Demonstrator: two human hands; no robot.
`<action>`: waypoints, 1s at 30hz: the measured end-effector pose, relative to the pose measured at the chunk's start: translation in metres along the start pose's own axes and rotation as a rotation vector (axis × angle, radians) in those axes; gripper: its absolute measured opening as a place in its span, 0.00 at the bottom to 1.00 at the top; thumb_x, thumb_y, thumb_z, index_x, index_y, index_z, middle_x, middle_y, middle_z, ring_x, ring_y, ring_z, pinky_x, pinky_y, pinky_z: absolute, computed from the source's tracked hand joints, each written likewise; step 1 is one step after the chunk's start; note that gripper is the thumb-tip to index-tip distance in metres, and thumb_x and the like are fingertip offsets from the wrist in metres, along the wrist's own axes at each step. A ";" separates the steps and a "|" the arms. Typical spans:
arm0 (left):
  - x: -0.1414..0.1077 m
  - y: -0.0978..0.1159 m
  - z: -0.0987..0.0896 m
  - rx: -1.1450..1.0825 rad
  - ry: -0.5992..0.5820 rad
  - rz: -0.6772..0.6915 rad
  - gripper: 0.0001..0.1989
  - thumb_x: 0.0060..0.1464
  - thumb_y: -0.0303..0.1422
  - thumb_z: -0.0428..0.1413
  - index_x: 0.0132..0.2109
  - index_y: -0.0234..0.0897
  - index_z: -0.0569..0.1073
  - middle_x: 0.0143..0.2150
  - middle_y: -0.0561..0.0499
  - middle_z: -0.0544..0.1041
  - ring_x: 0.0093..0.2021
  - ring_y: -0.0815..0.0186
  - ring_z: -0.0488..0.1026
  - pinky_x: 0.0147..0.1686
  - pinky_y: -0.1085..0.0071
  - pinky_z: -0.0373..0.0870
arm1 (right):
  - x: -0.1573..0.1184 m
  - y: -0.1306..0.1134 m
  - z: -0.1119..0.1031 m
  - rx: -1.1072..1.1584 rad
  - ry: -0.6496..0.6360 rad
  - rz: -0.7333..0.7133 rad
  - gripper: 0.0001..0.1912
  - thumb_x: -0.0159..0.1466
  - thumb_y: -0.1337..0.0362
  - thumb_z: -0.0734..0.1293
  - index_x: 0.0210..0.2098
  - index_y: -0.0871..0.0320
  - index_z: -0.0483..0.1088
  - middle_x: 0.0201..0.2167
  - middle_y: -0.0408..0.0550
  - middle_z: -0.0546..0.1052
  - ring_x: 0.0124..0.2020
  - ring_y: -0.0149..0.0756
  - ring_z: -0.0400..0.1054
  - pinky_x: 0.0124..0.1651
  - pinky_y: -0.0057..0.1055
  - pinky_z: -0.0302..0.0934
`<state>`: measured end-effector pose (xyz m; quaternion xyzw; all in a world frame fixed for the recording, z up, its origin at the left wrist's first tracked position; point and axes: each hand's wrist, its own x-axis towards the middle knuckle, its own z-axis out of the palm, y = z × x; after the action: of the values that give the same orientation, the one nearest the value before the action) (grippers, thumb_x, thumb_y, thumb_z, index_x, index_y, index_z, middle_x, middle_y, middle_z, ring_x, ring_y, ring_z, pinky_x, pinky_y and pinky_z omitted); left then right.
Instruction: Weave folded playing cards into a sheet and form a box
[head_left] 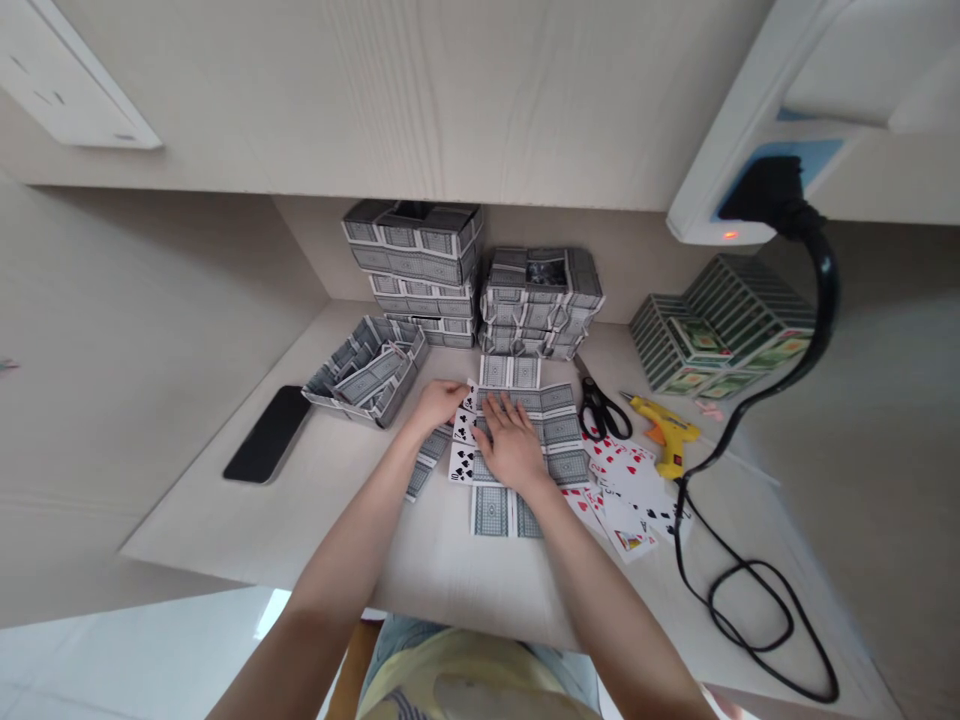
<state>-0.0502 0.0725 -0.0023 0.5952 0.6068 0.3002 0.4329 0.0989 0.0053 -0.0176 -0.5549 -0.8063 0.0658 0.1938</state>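
Head view: the left hand [442, 403] comes in at an angle, wrist bent, with its fingertips gathered at the upper left corner of a flat panel pieced together from grey-patterned playing cards [562, 430]. Honestly can't tell if those fingers are pinching the edge or just pressing on it. The right hand [513, 445] is easier to read: palm down on the middle of the panel, fingers extended and a bit apart, thumb out to the side, not clamped on anything. Both forearms reach in from the near edge.

The panel is on the pale desk [300, 540], right in front of the person. Mostly card backs in rows, with extra flaps at the far and near ends, plus a column of white card faces [462, 463] down the left side, a 7 and a 10 among them. A narrow strip of grey-patterned cards [426, 463] is partly under the left wrist.

Just right of the panel: black-handled scissors [600, 410], a yellow glue gun [667, 435] and loose face-up cards [630, 485]. To the left, an open tray built from cards [337, 405] and a black phone [268, 435].
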 end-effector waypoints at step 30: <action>-0.049 0.007 0.010 0.244 0.045 0.009 0.14 0.47 0.37 0.48 0.20 0.35 0.70 0.16 0.53 0.70 0.23 0.66 0.68 0.23 0.76 0.56 | 0.001 -0.001 0.003 -0.025 0.005 0.000 0.25 0.63 0.64 0.52 0.58 0.63 0.55 0.60 0.50 0.57 0.63 0.41 0.41 0.63 0.42 0.32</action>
<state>-0.0421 0.0235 0.0073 0.6392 0.6458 0.2396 0.3422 0.0968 0.0059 -0.0205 -0.5576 -0.8065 0.0541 0.1889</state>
